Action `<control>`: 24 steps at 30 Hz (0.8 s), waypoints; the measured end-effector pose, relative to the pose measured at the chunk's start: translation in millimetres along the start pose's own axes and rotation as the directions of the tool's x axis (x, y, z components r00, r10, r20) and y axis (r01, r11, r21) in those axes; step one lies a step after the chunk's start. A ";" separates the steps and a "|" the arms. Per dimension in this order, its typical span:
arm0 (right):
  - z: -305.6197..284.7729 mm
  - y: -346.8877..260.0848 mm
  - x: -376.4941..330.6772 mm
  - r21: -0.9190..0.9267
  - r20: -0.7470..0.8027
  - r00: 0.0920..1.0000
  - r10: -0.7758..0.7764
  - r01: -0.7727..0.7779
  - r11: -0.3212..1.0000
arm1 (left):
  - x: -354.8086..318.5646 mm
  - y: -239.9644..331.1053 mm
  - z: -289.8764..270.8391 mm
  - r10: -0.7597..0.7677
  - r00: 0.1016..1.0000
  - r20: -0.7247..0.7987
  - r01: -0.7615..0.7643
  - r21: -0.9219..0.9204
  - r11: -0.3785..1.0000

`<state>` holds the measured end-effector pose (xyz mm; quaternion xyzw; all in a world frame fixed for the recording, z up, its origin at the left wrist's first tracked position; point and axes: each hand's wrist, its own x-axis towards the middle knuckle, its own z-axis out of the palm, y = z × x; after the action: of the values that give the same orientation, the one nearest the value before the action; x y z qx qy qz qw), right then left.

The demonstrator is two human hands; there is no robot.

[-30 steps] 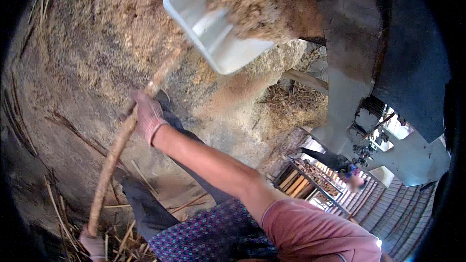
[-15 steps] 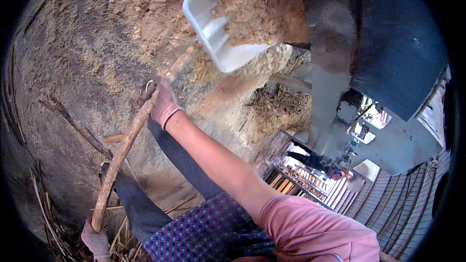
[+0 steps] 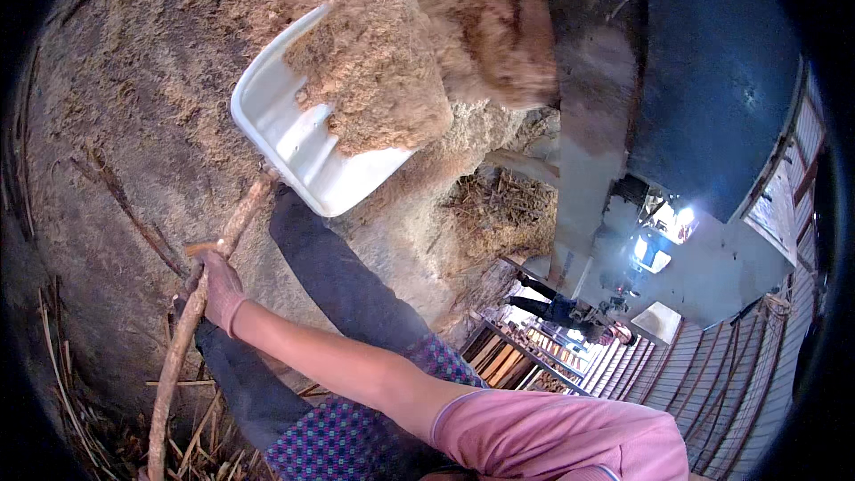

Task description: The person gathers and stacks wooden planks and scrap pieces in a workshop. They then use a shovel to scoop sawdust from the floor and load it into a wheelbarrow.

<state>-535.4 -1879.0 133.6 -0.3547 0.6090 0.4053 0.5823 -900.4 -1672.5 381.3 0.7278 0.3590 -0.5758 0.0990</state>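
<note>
Over your dotted cloth [image 3: 334,441] passes your right forearm [image 3: 329,352], and your gloved right hand [image 3: 219,290] is wrapped around the wooden handle [image 3: 171,374]. Your left hand is outside the view, so its state cannot be told. At the far end of the handle, beyond your trousers [image 3: 343,272], is the white scoop [image 3: 361,180], loaded with loose brown matter [image 3: 378,67]. Farther, to the right, lie thin sticks [image 3: 500,205], and in the background is another person [image 3: 552,308].

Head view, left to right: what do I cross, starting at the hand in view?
Right hand → scoop → beam → blue panel.
</note>
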 end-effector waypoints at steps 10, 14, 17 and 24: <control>8.6 -305.7 3.0 -0.016 0.048 0.982 -0.183 0.184 0.983 | 113.8 210.2 -11.0 0.155 0.948 -0.277 -0.245 -0.331 0.911; -8.1 -312.1 17.5 -0.086 0.117 0.962 -0.245 0.256 0.963 | 131.4 227.6 3.0 0.204 0.933 -0.296 -0.303 -0.338 0.891; -17.9 -310.2 28.4 -0.018 0.127 0.968 -0.218 0.222 0.975 | 126.2 227.3 0.4 0.177 0.959 -0.222 -0.267 -0.494 0.828; -4.4 -289.7 -7.2 -0.019 0.020 0.965 -0.260 0.261 0.965 | 86.1 227.5 2.5 0.204 0.926 -0.318 -0.300 -0.290 0.909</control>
<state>-274.9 -2004.9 117.3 -0.4342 0.5477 0.3348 0.6320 -750.7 -1803.2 240.9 0.8152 0.3637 -0.3798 0.2427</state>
